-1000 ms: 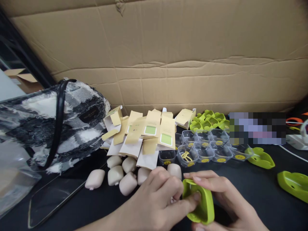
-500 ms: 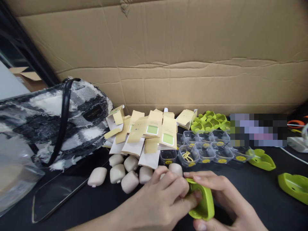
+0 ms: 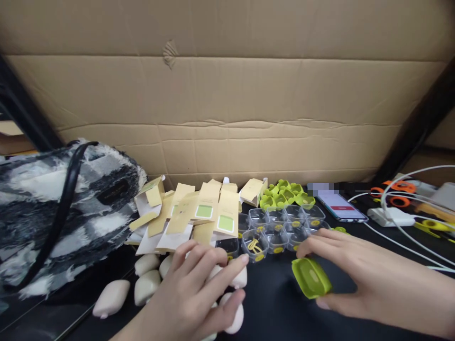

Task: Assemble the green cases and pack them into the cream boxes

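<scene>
In the head view, my right hand (image 3: 355,279) pinches a small green hollow shell (image 3: 312,278) between thumb and fingers; its open side faces up toward me. My left hand (image 3: 194,289) is over a group of cream rounded cases (image 3: 147,287), fingers spread and pointing right. One pale case (image 3: 234,318) lies just under the left thumb; whether the thumb touches it I cannot tell. Part of the group is hidden by this hand. Behind both hands stand clear plastic cups (image 3: 275,239) with yellow stickers, one containing thin yellow pieces (image 3: 254,246).
Flattened and half-open paper boxes (image 3: 185,213) are piled behind the cases. More green shells (image 3: 284,194) sit at the back. To the right are a phone (image 3: 339,206), white cables (image 3: 387,246), a charger (image 3: 390,216) and orange-handled scissors (image 3: 398,189). A shaggy checked bag (image 3: 53,203) stands left.
My left hand has come off the green shell and moved left over the cream cases. My right hand still has the shell, now turned. The view has swung right, bringing the phone and cables in.
</scene>
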The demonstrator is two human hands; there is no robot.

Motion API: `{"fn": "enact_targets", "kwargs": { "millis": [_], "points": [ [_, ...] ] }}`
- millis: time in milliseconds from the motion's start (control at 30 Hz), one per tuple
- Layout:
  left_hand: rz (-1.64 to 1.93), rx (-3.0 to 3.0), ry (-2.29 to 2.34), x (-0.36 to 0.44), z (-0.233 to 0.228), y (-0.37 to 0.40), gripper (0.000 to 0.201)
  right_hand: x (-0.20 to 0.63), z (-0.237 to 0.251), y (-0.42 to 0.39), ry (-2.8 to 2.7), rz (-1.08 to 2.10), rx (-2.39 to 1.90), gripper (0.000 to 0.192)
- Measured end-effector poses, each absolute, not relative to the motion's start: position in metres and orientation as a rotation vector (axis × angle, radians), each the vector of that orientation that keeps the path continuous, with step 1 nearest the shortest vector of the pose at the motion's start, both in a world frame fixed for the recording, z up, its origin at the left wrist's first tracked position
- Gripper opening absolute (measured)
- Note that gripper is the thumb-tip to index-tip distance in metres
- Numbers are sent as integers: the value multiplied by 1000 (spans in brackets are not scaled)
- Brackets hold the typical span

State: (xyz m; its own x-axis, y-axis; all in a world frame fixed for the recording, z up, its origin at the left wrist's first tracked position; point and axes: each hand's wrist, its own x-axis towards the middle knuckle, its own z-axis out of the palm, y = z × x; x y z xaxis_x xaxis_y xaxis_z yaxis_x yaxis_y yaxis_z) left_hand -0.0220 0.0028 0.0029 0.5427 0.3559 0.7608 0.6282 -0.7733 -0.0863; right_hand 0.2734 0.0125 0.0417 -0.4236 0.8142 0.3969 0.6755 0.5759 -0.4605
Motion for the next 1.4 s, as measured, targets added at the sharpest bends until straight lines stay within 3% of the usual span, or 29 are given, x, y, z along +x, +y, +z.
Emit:
{"fn": "enact_targets", "kwargs": {
  "millis": [167, 267, 400, 500, 833, 1033, 1267, 1400],
  "points": [
    [-862, -2435, -911, -11, 20, 20, 34, 277, 35, 20, -2673, 196, -1494, 33],
    [-548, -2610, -997, 4, 41, 35, 26, 274, 36, 17, -2671, 196, -1441, 31],
    [-192, -2741, -1048, 28, 58, 56, 16, 281, 47, 18, -2620, 146, -1352, 10],
    [-85, -2750, -1040, 44, 58, 69, 12, 301, 57, 30, -2536, 43, -1450, 24],
    [271, -2721, -1076, 66, 52, 80, 23, 347, 28, 65, -2362, 128, -2212, 31],
    [307, -2739, -1105, 70, 62, 74, 20, 341, 31, 69, -2402, 167, -2305, 22],
    [16, -2823, -1162, 53, 77, 69, 18, 365, 31, 66, -2240, -16, -2079, 44],
    [-96, -2883, -1171, 53, 67, 67, 17, 367, 31, 63, -2204, -73, -1954, 40]
  ]
}}
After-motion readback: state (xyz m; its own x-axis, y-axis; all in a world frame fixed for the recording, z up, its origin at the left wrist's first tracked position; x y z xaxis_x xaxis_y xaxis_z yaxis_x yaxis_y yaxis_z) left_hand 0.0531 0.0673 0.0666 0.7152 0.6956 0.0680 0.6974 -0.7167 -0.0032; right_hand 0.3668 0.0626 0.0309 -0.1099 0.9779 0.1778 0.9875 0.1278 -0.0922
